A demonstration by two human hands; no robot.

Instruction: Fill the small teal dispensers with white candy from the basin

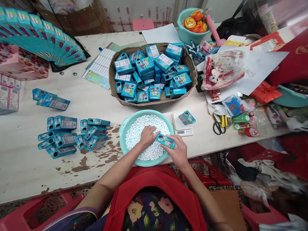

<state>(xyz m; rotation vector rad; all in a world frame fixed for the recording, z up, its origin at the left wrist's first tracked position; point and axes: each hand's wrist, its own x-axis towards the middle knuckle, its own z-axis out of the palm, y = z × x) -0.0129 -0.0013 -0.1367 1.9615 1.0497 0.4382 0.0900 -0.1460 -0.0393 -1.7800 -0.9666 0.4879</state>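
A turquoise basin (123,138) full of small white candies (136,128) stands at the table's front edge. My left hand (147,136) is in the basin, its fingers bent down and together among the candies, the thumb side close to the box. My right hand (179,149) grips a small blue candy box (165,141), tilted over the basin's right side, its round opening facing my left hand. Just to the right, another blue box (187,117) lies on a small white digital scale (182,128). How many candies my left fingers hold is hidden.
Behind the basin, a cardboard tray (149,104) holds many blue boxes. Groups of blue boxes (64,139) lie on the left. Black-handled scissors (218,126), plastic bags and small toys clutter the right. A bowl of orange balls (192,33) stands at the back.
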